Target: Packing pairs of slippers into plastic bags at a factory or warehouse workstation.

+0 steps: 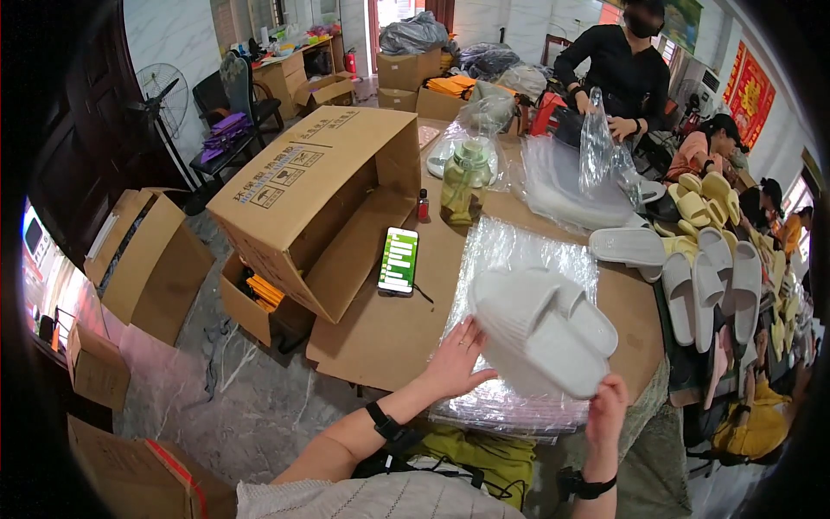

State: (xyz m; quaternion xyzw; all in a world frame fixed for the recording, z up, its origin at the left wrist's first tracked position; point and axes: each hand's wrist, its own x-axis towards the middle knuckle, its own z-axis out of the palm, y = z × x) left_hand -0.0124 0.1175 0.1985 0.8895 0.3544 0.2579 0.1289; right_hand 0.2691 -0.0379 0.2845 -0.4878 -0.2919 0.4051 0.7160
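A pair of pale grey slide slippers (pixel 566 342) is held tilted above a stack of clear plastic bags (pixel 510 251). The toe ends are smeared by motion. My right hand (pixel 608 405) has its fingers closed on the heel of the nearer slipper. At the toe side, my left hand (pixel 458 359) is open, thumb stretched away from the fingers. Its fingertips are close to the slippers' edge; whether they touch is unclear. Just right of the bag stack, another grey slipper pair (pixel 627 246) lies by the table's edge.
An open cardboard box (pixel 316 186) lies on its side on the table's left. Near it are a lit phone (pixel 398 259), a small red bottle (pixel 423 206) and a glass jar (pixel 467 183). Slippers (pixel 692 285) pile up at right. Across the table, a person (pixel 618 73) handles clear plastic.
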